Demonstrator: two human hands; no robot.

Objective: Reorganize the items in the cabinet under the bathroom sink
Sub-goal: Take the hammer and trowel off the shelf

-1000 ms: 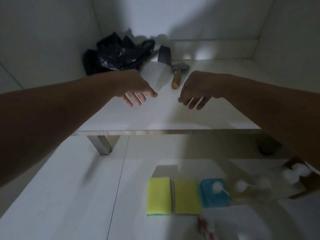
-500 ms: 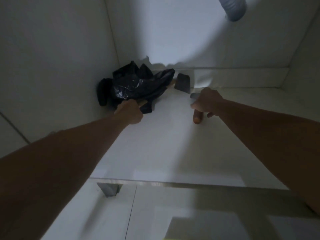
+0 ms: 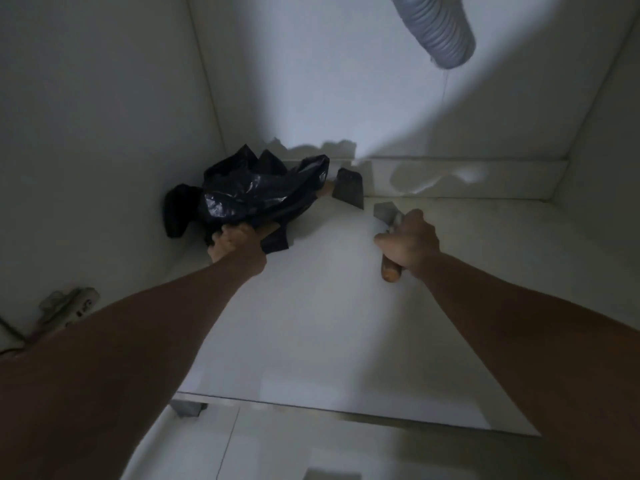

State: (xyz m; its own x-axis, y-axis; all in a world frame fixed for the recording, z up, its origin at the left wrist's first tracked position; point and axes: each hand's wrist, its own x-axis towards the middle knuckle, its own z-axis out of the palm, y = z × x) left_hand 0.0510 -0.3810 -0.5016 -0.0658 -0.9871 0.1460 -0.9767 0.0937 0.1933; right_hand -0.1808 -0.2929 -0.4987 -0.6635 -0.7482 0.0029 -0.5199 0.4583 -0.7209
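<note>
A crumpled black plastic bag [image 3: 263, 192] lies in the back left corner of the white cabinet floor [image 3: 329, 323]. My left hand [image 3: 239, 245] grips its near edge. My right hand [image 3: 410, 244] is closed around the wooden handle [image 3: 390, 271] of a hammer, whose grey metal head [image 3: 386, 211] sticks out beyond my fingers. A scraper with a dark metal blade [image 3: 348, 188] leans at the back wall between the bag and the hammer; its wooden handle is mostly hidden under the bag.
A grey corrugated drain hose [image 3: 440, 29] hangs down at the top right. A white power strip [image 3: 69, 306] with a cable lies outside the cabinet at the left. The cabinet's front edge and a metal leg [image 3: 188, 408] are near the bottom.
Both hands reached deeper into the cabinet. My left hand went from open to gripping the black bag, and my right hand closed around the hammer handle. The view tilted upward, showing the hose.
</note>
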